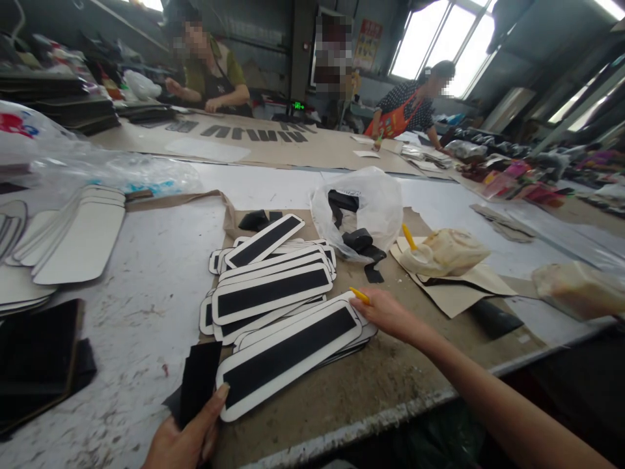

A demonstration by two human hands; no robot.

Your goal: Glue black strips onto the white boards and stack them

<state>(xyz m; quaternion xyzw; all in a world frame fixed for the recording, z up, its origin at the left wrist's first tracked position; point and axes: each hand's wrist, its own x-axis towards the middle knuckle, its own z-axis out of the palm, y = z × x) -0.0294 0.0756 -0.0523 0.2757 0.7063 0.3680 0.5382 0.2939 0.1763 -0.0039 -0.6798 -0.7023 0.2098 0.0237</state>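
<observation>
Panel (pixel 293 357), white-edged with a black middle, lies lower centre of the frame, slanting up to the right, on top of several like pieces. Left hand (pixel 188 433), bottom of the frame, is closed around a small stack of black strips (pixel 199 381), with the thumb tip resting at the panel's lower left end. Holding the strips upright there presumably keeps them within reach while the thumb steadies that end. Right hand (pixel 390 317), centre right, is nearly closed, with a yellow stick (pixel 360 296) projecting from its fingers at the panel's far end; whether it also pinches the panel cannot be told.

Overlapping panels (pixel 273 293) lie just beyond, centre of the frame, fanned probably so that single pieces lift easily. A brown sheet (pixel 420 365) lies beneath, likely to protect the table (pixel 131 326). Behind the pile, an open plastic bag (pixel 383 202) has black pieces at its mouth, apparently set within arm's reach. Centre right, a pale tub (pixel 459 251) with a yellow handle (pixel 409 237) beside it rests on card, possibly to catch drips. White pieces (pixel 81 241) are stacked at left. Two co-workers (pixel 209 81) stand across the table, upper left and upper right.
</observation>
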